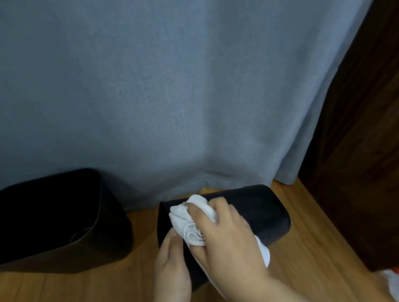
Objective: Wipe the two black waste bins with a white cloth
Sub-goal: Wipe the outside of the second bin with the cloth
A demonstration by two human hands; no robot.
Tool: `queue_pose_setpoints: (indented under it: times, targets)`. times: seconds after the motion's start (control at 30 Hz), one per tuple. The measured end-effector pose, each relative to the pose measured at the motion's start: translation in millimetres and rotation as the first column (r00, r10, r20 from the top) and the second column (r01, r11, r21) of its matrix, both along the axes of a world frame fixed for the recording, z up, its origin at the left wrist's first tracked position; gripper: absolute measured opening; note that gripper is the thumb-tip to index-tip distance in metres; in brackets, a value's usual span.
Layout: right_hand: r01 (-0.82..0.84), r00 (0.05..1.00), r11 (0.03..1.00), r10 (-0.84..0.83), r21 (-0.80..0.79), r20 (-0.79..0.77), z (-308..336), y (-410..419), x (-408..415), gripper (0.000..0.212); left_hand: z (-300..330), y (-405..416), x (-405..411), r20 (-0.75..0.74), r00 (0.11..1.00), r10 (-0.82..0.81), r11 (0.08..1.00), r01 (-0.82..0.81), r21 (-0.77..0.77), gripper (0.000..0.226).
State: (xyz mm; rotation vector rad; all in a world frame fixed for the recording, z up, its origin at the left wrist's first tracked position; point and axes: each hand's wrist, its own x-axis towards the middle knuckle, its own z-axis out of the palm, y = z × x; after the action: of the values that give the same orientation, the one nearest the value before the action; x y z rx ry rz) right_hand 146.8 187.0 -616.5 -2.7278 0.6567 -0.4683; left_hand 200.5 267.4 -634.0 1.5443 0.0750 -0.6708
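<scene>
Wooden floor (61,298) — right hand (229,243) grips white cloth (188,222), left hand (172,268) holds tipped bin (255,213)

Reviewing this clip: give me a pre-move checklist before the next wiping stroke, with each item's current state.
1. White cloth held in right hand: ok, bunched in its grip.
2. Cloth touching the tipped bin: ok.
3. Left hand steadying that bin: ok, on its near edge.
4. Second bin within view, upright on the floor: ok.
5. Second bin already wiped: cannot tell.
6. Tipped bin's inside visible: not ok, hidden.
</scene>
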Motion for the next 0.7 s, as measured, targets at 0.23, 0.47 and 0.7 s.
queue_pose_setpoints:
  times: [0.23,0.47,0.7]
  targets:
    - [0.122,0.992,0.989,-0.123,-0.086,-0.010,-26.6,-17.4,-16.2,0.063,-5.7,-3.4,-3.8,-0.168,0.982,0.087,0.996,-0.088,0.004,0.033]
    - [0.467,0.883,0.882,-0.469,-0.062,-0.027,-52.1,-99.5,-70.5,0.059,-0.2,-1.9,-1.2,-0.176,0.983,0.044,0.999,-0.047,-0.012,0.030]
    - [0.498,0.865,0.859,-0.502,-0.120,-0.002,-60.3,-115.3,-77.7,0.049,14.7,-1.9,5.9,0.033,0.971,-0.238,0.957,0.228,0.180,0.030]
